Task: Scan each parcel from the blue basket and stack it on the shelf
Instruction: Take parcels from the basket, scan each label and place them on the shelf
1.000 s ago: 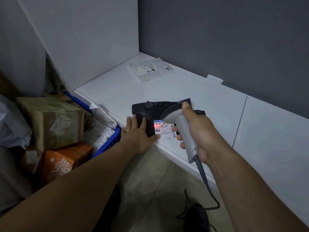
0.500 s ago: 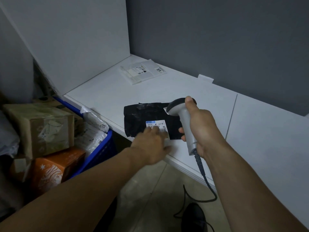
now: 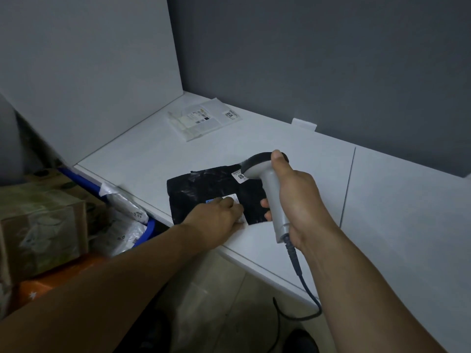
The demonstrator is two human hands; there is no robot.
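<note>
Parcel (image 3: 204, 192), black, lay flat on the shelf (image 3: 153, 159) near its front edge. Left hand (image 3: 216, 220) rested on the parcel's near side with fingers bent and tips on the white label (image 3: 235, 200). Whether they pinched the parcel or only pressed it could not be determined. Right hand (image 3: 293, 194) was clenched round the grip of the scanner (image 3: 270, 184), thumb on top of its head, which sat over the parcel's far right corner. The cable (image 3: 303, 284) hung from the grip below the shelf edge.

The shelf was white, with a white panel (image 3: 102, 59) on the left and a grey wall (image 3: 331, 59) behind. A clear bag (image 3: 204, 121) lay in the rear corner, well apart from the parcel.

The basket (image 3: 150, 226) stood lower left, largely hidden by boxes (image 3: 43, 225) and bags. The label's print was blurred and partly covered.
</note>
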